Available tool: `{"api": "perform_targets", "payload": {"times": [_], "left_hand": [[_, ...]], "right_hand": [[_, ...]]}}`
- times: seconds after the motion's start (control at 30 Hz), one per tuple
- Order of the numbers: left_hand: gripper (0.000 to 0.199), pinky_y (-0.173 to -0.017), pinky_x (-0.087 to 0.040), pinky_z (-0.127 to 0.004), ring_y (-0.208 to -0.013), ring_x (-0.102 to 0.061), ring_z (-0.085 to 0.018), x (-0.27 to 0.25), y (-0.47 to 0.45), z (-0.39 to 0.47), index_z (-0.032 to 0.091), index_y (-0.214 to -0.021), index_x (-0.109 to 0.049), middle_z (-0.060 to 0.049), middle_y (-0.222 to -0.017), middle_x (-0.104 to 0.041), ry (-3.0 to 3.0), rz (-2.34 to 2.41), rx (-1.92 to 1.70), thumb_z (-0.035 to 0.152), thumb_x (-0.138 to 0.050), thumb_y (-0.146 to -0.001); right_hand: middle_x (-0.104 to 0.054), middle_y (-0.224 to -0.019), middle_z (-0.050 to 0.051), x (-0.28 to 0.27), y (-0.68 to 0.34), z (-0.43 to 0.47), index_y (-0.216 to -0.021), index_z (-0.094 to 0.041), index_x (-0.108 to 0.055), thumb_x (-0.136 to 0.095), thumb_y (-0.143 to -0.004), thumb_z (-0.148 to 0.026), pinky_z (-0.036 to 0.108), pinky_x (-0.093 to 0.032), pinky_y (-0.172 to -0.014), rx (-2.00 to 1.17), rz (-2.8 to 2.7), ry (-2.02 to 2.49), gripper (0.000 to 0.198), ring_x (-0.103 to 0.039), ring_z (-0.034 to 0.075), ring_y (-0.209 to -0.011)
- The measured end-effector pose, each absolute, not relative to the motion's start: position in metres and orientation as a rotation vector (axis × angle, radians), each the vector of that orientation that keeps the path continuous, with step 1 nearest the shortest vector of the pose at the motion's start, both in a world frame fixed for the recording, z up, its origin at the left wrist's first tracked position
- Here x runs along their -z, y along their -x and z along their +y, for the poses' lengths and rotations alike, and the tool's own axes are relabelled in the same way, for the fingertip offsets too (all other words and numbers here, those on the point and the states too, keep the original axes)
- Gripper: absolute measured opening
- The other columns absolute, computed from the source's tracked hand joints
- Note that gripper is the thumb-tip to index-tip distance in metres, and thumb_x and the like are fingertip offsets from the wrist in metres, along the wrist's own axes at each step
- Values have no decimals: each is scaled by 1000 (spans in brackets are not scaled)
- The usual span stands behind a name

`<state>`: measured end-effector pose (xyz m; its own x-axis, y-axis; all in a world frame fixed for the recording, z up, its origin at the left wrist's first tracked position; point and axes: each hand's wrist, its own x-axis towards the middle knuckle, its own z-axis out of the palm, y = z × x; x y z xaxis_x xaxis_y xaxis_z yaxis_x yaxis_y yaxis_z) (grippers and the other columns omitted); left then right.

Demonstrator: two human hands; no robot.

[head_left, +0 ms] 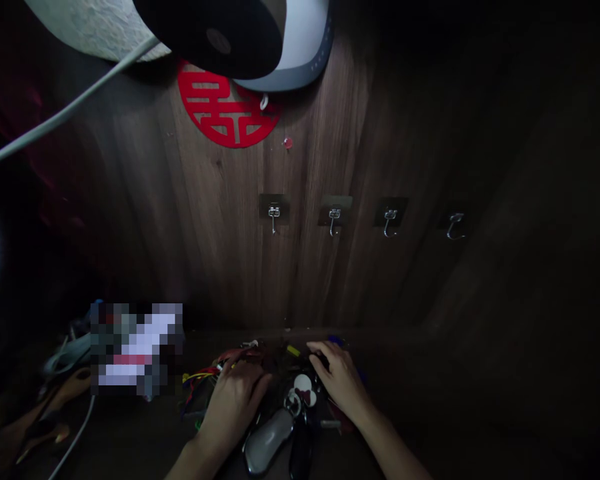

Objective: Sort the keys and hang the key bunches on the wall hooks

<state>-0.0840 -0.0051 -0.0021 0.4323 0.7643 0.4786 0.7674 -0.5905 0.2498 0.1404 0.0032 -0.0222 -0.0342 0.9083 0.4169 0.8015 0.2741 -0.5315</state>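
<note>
A loose jumble of keys and small items lies on the dark shelf in front of me. My left hand (235,393) rests palm down on its left part, beside red and yellow cords (203,375), thumb apart from the fingers; its fingertips are partly hidden. On the right side, my right hand (337,377) reaches in with thumb and fingers apart, near a small yellow piece (293,350) and a blue item (335,340). Between my hands lie a silver-grey car key fob (270,440), a black fob (301,443) and a white round charm (303,383).
Along the wooden back panel (300,280) run several metal hooks (334,220). Above hang caps (300,47) over a red paper cutout (230,117). A white cable (70,107) crosses the upper left. Brown straps (55,400) and a blurred-out item (137,350) lie left.
</note>
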Motion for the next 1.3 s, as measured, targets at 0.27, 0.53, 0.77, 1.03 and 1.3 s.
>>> {"api": "perform_targets", "payload": {"times": [0.27,0.53,0.77,1.03,1.3], "left_hand": [[23,-92,-44,-42,-76,-65,-18,5,79,-7,21,-73,-62,1,-71,-67,2705,-1371,905,19,-44,-88],[17,-95,-44,-45,-84,-65,-19,-1,80,-8,23,-83,-63,0,-82,-70,2754,-1401,1056,19,-46,-87],[21,-94,-46,-42,-104,-59,-21,-3,81,-14,26,-106,-59,-4,-104,-66,2742,-1383,1337,24,-49,-87],[33,-94,-47,-37,-110,-56,-20,0,76,-17,27,-119,-52,-5,-117,-62,2809,-1396,1539,26,-52,-87],[19,-79,-52,-29,-86,-65,-18,-3,75,-20,22,-96,-63,-4,-91,-70,2816,-1559,1728,34,-50,-88]], "right_hand": [[-70,-82,1,20,-126,9,-69,-25,-66,-56,-79,-26,35,-34,-77,-123,-1861,1810,14,-59,22,-85],[-64,-74,1,16,-125,4,-63,-22,-61,-56,-76,-28,32,-39,-75,-423,-1624,1467,16,-57,20,-79],[-66,-92,6,-2,-119,-7,-73,-19,-65,-65,-73,-44,29,-45,-73,-1009,-1179,1093,26,-59,22,-86],[-64,-100,4,-3,-108,-18,-66,-17,-63,-66,-74,-36,26,-42,-74,-1230,-1188,966,20,-56,18,-85],[-64,-88,1,-11,-96,-25,-70,-19,-63,-67,-73,-36,24,-41,-71,-1295,-1253,925,17,-56,16,-81]]}}
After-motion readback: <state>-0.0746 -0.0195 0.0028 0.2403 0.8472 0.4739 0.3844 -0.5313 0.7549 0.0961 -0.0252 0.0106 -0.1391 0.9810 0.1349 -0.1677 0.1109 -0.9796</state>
